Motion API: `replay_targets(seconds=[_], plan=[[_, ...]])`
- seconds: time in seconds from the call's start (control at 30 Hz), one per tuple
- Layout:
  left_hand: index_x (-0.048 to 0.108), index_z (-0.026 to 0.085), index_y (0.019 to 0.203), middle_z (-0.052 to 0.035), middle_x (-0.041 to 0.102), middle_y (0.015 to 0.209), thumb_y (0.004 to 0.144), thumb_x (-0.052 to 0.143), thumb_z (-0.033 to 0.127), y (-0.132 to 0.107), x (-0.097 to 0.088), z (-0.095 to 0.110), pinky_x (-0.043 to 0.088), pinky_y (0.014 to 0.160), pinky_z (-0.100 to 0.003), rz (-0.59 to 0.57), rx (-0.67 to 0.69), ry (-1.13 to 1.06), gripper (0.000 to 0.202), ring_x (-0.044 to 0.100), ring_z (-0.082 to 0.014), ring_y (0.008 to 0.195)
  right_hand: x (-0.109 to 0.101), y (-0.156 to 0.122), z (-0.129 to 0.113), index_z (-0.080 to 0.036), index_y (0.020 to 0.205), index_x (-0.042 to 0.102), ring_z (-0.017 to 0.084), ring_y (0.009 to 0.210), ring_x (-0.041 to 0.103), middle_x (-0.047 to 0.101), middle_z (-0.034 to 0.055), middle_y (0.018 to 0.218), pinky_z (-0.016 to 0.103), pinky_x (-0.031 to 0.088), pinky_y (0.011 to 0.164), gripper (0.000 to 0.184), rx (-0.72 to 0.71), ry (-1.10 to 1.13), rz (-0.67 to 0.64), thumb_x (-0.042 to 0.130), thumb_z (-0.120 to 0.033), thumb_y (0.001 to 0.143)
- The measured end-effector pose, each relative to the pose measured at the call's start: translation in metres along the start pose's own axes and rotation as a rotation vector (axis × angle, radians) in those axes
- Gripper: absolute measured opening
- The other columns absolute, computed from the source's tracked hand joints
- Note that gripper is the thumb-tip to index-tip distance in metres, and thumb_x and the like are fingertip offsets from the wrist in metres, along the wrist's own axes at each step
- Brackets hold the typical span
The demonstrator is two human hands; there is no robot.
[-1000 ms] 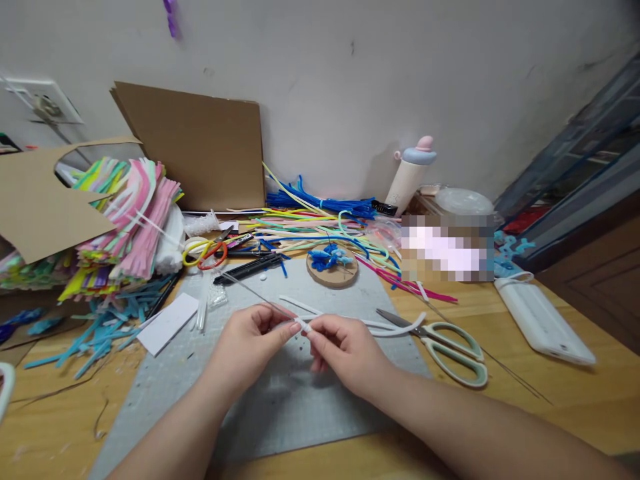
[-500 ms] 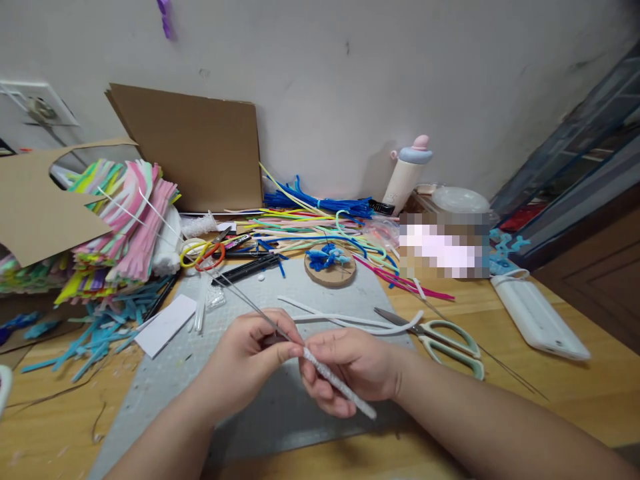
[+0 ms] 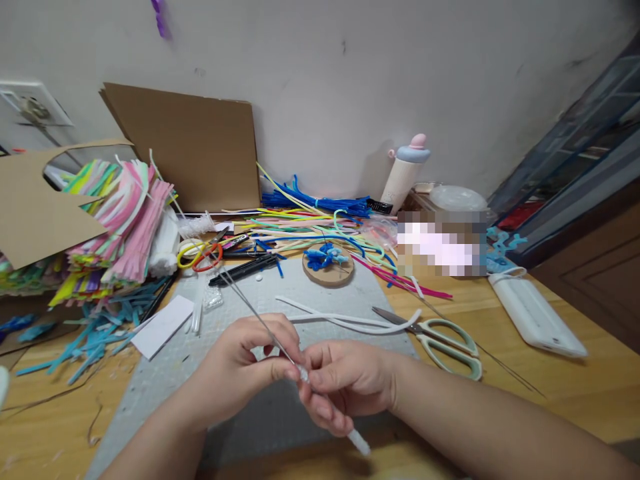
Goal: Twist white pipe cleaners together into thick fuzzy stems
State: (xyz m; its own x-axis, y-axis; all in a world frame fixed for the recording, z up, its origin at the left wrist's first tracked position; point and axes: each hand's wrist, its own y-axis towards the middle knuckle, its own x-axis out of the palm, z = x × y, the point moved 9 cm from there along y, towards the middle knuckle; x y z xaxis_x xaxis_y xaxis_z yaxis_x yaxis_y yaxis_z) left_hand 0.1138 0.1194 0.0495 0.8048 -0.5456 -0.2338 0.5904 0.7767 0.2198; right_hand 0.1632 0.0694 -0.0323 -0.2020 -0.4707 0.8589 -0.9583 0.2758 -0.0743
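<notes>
Stem [image 3: 360, 442], white and fuzzy, slants above the near edge of the mat [image 3: 240, 433] in the head view. Left hand [image 3: 245, 367]: thumb and forefinger pinched on the wires [image 3: 247, 300] where they meet the stem's upper end — apparently to keep that junction from turning. Right hand [image 3: 350, 373]: thumb and fingertips closed on the stem just below, other fingers curled beneath, probably as a cradle; the lower end projects past them. The wires point up and away, which leaves the grip unobstructed. White strips [image 3: 345, 323] lie across the mat beyond the hands. Scissors [image 3: 420, 328] rest beside them, handles toward the right arm — presumably for easy pickup. Disc [image 3: 327, 277] supports a blue flower [image 3: 323, 256], set back, likely for clearance.
</notes>
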Motion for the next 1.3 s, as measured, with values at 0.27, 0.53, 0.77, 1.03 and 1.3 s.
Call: replay_targets(seconds=[0.27,0.53,0.77,1.03,1.3], plan=[[0.068,0.017,0.074,-0.0022,0.063,0.068,0.074,0.067,0.025,-0.002,-0.01,-0.012,0.044,0.061,-0.024,0.109,-0.165,0.108,0.008,0.058,-0.0135,0.065,-0.021,-0.007,-0.026,-0.011,0.078,0.059,0.007,0.042,0.056,0.06,-0.0018,0.056,0.014,0.042,0.037,0.03,-0.206,-0.373,0.391,0.071,-0.038,0.071],[0.065,0.014,0.071,-0.0016,0.064,0.068,0.07,0.068,0.029,-0.006,-0.016,-0.042,0.044,0.056,-0.021,0.382,-0.393,0.055,0.015,0.058,-0.0128,0.061,-0.011,-0.04,-0.07,-0.016,0.081,0.064,0.009,0.056,0.053,0.056,-0.0001,0.066,0.021,0.042,0.054,0.02,-0.569,-1.248,0.885,0.052,-0.032,0.086],[0.064,0.014,0.064,-0.001,0.061,0.06,0.075,0.063,0.029,-0.007,-0.014,-0.036,0.042,0.053,-0.021,0.348,-0.403,0.103,0.018,0.056,-0.0121,0.056,0.003,-0.038,-0.07,-0.019,0.091,0.065,0.011,0.067,0.056,0.062,0.0033,0.078,0.024,0.042,0.064,0.023,-0.568,-1.438,0.797,0.047,-0.032,0.089],[0.064,0.017,0.067,-0.0018,0.062,0.061,0.076,0.065,0.029,-0.01,-0.027,-0.015,0.043,0.056,-0.023,0.164,-0.233,0.137,0.015,0.057,-0.0136,0.059,-0.003,-0.009,-0.016,-0.007,0.094,0.058,0.013,0.044,0.06,0.063,0.0072,0.071,0.018,0.038,0.032,0.04,0.043,-0.286,-0.003,0.056,-0.046,0.081],[0.065,0.017,0.064,-0.0033,0.064,0.065,0.075,0.066,0.026,-0.007,-0.021,-0.002,0.045,0.06,-0.024,0.125,-0.122,0.126,0.015,0.058,-0.0142,0.062,0.005,-0.01,0.005,-0.013,0.078,0.053,0.005,0.035,0.018,0.03,-0.0084,0.044,0.013,0.018,0.031,0.024,0.219,-0.045,-0.031,0.043,-0.033,0.088]])
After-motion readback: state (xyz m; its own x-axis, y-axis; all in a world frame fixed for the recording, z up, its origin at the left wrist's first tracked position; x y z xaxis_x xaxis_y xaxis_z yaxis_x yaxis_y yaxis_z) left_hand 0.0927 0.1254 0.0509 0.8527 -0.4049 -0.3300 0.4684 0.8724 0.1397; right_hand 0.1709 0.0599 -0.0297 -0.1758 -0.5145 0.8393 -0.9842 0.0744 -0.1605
